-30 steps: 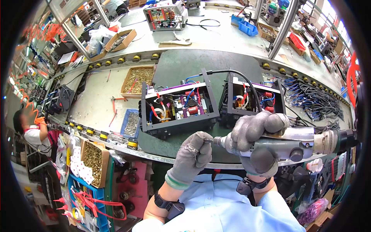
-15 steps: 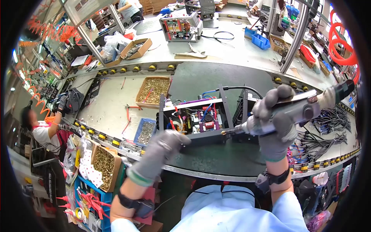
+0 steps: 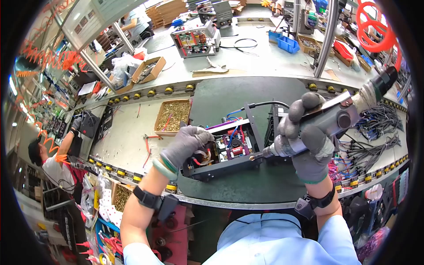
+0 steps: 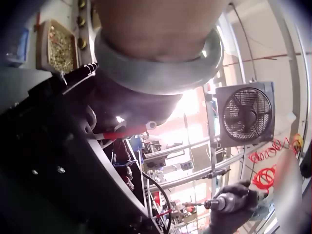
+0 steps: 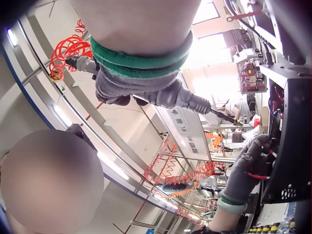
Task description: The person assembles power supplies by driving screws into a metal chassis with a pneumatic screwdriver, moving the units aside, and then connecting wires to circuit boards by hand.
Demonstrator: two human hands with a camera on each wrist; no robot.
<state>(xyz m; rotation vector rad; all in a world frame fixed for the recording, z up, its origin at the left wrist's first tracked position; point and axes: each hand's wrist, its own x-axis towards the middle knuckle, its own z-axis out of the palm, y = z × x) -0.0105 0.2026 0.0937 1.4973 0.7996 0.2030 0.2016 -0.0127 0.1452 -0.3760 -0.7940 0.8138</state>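
Note:
The left hand [image 3: 186,143], in a grey glove, reaches over the left end of an open black housing [image 3: 221,165] with wires and a circuit board inside. Its fingertips are at the housing's inner edge, beside red and white wires; whether they pinch anything is unclear. In the right wrist view the left hand [image 5: 243,170] is bent at the housing [image 5: 287,146]. The gloved right hand [image 3: 311,137] grips a grey power tool [image 3: 346,115], held above the mat at the housing's right. The tool's bit [image 3: 258,156] points left, with a brass-coloured tip, near the housing's front right corner.
A second black housing [image 3: 276,115] stands behind the tool. A box of brass parts [image 3: 173,115] lies left of the green mat [image 3: 247,90]. Black cables [image 3: 380,128] lie at the right. Another person [image 3: 57,165] works at the far left.
The left hand has left the tool's bit and moved left, then up onto the housing's left end. The right hand has drawn the tool off the second housing's front and tilted it.

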